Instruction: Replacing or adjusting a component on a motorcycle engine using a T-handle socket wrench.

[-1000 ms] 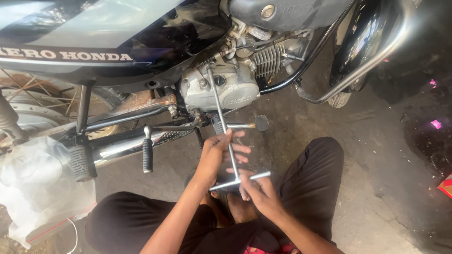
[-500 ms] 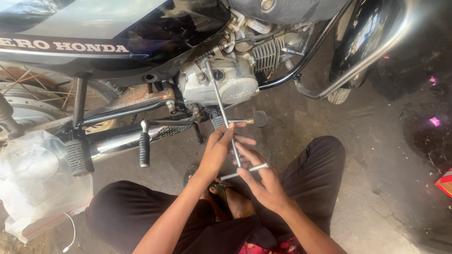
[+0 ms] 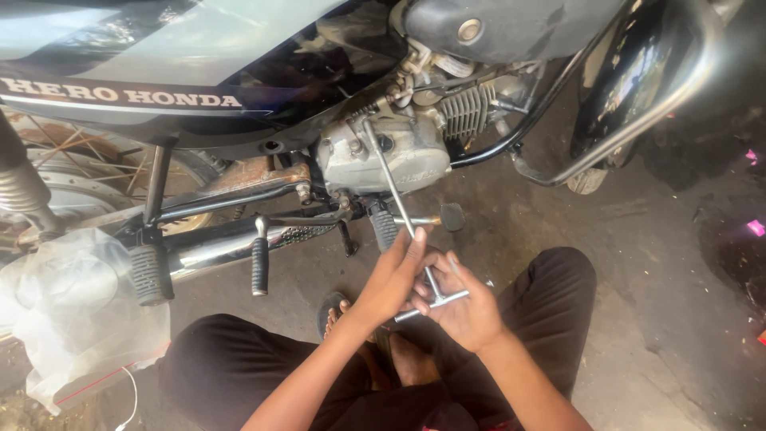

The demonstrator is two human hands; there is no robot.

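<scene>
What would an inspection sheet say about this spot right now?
Surface: bare grey concrete floor, stained.
Job's things: T-handle wrench, tip on the engine of a motorcycle.
Clutter: clear plastic bag at left; pink scraps at right.
Hands: left hand and right hand both grip the wrench's lower end.
Cables: thin white cord by the bag.
Surroundings: footpeg, chrome guard, rear wheel.

Grey concrete floor (image 3: 654, 319): motorcycle (image 3: 239, 104) standing on it, crumpled clear plastic bag (image 3: 72, 311) at left.
</scene>
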